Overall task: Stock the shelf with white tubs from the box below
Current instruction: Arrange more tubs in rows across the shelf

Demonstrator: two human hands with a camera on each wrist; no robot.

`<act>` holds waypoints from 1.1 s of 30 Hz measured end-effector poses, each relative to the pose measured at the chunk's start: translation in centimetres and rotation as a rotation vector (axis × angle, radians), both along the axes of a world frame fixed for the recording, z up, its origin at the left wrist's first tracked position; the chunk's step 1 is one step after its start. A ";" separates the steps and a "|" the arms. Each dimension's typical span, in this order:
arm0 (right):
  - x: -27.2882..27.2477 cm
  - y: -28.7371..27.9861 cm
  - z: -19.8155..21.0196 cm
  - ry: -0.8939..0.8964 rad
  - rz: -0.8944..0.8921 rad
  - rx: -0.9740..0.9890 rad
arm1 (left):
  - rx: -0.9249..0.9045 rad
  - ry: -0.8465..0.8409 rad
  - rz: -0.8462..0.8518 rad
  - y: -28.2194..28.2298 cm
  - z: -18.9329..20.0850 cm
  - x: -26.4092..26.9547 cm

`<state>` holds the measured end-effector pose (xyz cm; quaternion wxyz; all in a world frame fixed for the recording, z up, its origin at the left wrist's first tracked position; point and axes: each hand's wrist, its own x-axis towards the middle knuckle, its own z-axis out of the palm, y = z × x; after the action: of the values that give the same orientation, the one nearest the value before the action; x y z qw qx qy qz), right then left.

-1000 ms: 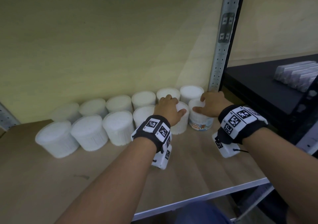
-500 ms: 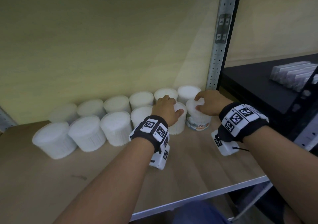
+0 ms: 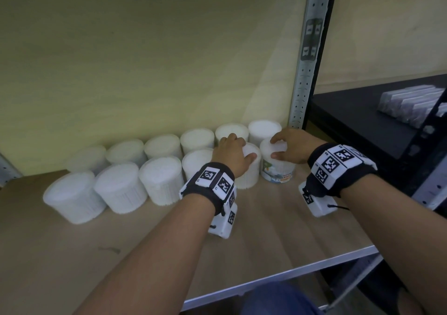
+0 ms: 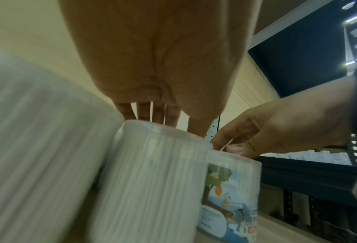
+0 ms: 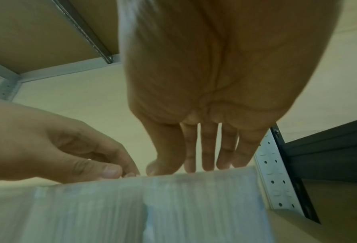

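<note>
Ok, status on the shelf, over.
Left hand grips a front-row tub from above. Right hand grips the labelled tub beside it. Both tubs stand on the shelf. Nothing in the way.

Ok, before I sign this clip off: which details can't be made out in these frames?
- The box below: no view shows it; the head view ends at the shelf edge.
- Label text on the tub with the printed label: too small in the head view, blurred in the left wrist view.
- Top of the plain tub: largely covered by the left hand.
- Right hand fingertips: hidden behind the tub's rim in the right wrist view.
</note>
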<state>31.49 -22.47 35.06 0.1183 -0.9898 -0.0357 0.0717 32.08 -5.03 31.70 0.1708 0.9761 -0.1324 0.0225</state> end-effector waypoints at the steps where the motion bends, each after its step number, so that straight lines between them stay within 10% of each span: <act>1: 0.0 -0.1 0.1 0.007 0.006 0.011 | -0.002 0.000 0.000 0.0 0.0 0.0; 33: -0.7 -0.2 0.3 -0.010 0.021 0.034 | 0.113 0.044 -0.051 -0.3 2.4 0.2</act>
<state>30.79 -22.63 35.37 0.1344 -0.9875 -0.0477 0.0675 32.24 -5.37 34.06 0.1190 0.9808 -0.1544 -0.0108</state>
